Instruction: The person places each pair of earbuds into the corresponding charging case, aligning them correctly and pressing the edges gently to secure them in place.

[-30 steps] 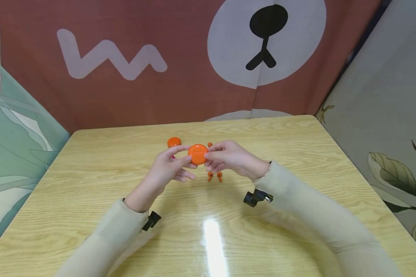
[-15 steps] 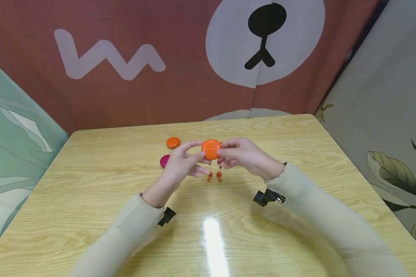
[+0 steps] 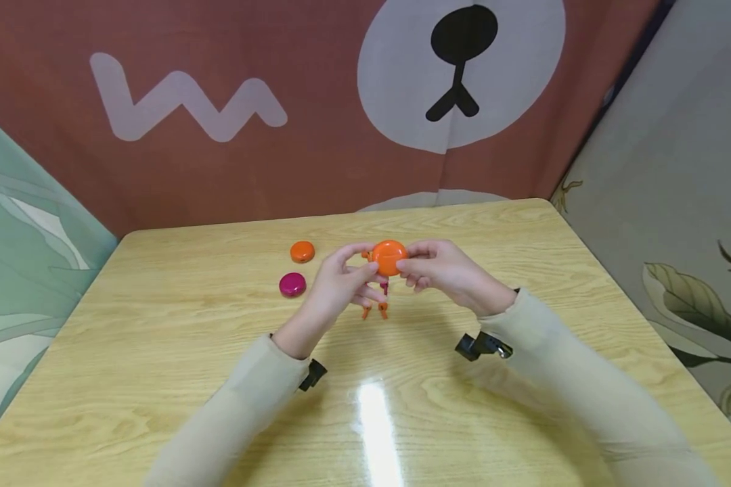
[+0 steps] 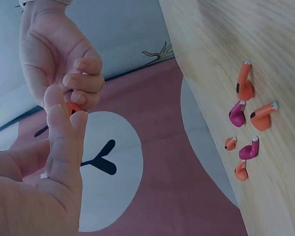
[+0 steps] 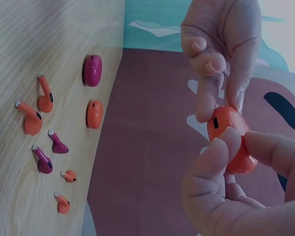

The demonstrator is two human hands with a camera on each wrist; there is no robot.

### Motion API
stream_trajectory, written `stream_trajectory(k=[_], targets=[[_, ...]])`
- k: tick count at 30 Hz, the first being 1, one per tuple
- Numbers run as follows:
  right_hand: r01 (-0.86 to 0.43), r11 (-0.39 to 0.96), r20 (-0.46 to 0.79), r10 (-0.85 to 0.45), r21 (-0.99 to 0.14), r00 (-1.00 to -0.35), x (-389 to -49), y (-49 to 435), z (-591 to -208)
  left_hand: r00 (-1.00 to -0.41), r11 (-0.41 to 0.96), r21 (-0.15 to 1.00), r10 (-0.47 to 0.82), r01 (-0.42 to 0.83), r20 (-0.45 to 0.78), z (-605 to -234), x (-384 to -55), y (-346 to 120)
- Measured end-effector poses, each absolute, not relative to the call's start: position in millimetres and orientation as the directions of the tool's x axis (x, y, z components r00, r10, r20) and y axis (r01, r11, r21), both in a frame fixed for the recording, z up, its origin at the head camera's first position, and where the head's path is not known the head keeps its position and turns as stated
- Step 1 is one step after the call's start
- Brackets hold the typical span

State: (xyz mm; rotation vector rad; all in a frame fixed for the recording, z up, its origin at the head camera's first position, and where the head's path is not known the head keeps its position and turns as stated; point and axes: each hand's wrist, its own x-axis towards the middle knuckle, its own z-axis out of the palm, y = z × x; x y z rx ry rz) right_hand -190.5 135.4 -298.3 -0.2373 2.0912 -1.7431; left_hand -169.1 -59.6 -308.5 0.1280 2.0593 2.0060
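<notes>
An orange earbud case (image 3: 389,258), round and glossy with its lid closed, is held up above the table between both hands. My left hand (image 3: 344,277) pinches its left side with thumb and index finger, the other fingers spread out. Its right side is pinched by the thumb and fingers of my right hand (image 3: 446,269). A small dark slot shows on the case's side in the right wrist view (image 5: 234,137). Below the hands, orange earbuds (image 4: 245,84) and magenta earbuds (image 4: 249,149) lie in pairs on the table, partly hidden behind the left hand in the head view.
A second orange case (image 3: 302,251) and a magenta case (image 3: 292,285) lie to the left of the hands on the wooden table (image 3: 158,325). Behind the table's far edge hangs a brown cloth (image 3: 317,169) with a printed bear face.
Both hands have carried the orange earbud case to the right and slightly farther away. The magenta case, earlier mostly covered by the left hand, now shows fully.
</notes>
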Motion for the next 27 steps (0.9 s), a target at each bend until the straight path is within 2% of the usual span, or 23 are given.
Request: stream_trajectory(k=[27], targets=[[0.076, 0.226, -0.145, -0.306, -0.971, -0.941, -188, 172, -301, -0.958, 0.023, 0.996, 0.273, -0.085, -0.088, -312, -176, -22]])
